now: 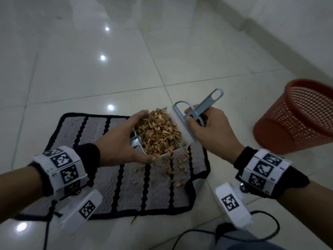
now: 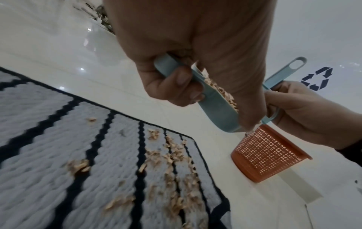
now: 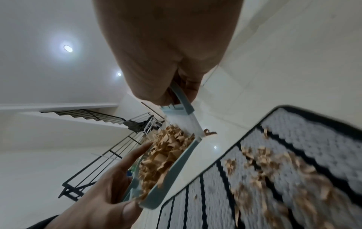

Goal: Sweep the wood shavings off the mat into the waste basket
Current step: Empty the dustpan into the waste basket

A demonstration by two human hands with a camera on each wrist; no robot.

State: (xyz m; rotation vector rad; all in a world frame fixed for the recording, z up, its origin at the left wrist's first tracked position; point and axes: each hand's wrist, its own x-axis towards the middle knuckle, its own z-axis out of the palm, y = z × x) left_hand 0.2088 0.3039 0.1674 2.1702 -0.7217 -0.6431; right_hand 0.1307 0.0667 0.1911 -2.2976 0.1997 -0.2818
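Note:
My left hand [image 1: 120, 139] grips a pale blue dustpan [image 1: 135, 141] heaped with wood shavings [image 1: 158, 132] and holds it lifted above the mat. My right hand [image 1: 209, 127] grips the handle of a matching brush [image 1: 182, 123], whose white bristles press against the pan's open side. The grey mat [image 1: 108, 174] with black stripes lies on the floor below, with loose shavings [image 1: 173, 168] scattered over its right part. The orange mesh waste basket [image 1: 299, 116] stands on the floor to the right of the mat, apart from both hands. From the left wrist view the dustpan [image 2: 215, 106] hangs above the basket [image 2: 266, 156] in the picture.
Glossy white floor tiles [image 1: 126, 60] surround the mat. A white wall [image 1: 288, 24] runs behind the basket and carries a recycling symbol [image 2: 317, 79]. A black cable [image 1: 266, 230] loops on the floor near my right arm. A stair railing [image 3: 109, 147] shows in the right wrist view.

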